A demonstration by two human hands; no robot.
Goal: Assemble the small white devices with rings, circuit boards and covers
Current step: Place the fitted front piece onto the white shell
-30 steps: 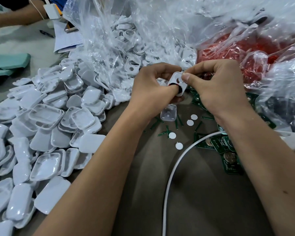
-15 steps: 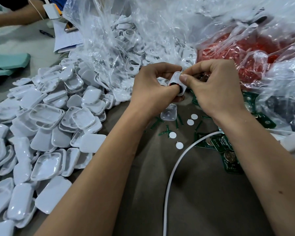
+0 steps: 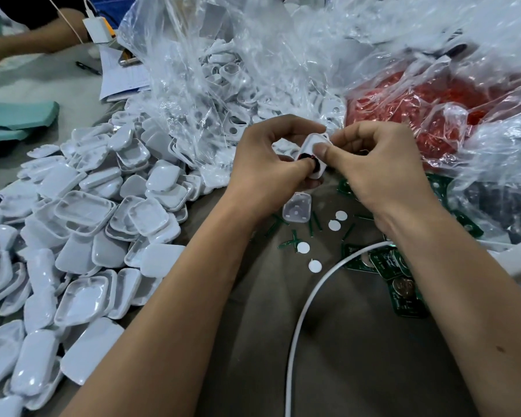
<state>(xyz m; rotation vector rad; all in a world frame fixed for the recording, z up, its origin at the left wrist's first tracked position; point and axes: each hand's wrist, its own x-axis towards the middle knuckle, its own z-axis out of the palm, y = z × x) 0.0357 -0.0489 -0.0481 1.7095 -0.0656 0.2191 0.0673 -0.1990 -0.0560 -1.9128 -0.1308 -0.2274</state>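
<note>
Both hands pinch one white device shell [image 3: 313,145] between them: left hand [image 3: 268,164] below-left, right hand [image 3: 373,170] right, thumb pressing a dark ring [image 3: 309,159].

The small device shell [image 3: 313,152] pinched between my left hand [image 3: 271,164] and my right hand [image 3: 373,170] is white, with a dark red-black ring [image 3: 307,156] at its lower edge. The heap of covers [image 3: 82,236] is glossy white. The circuit boards [image 3: 403,296] are dark green with metallic discs. Round stickers [image 3: 315,266] are plain white, as is the cable [image 3: 301,320]. The desk [image 3: 358,356] is dull brown. One clear bag [image 3: 418,109] holds bright red parts.
</note>
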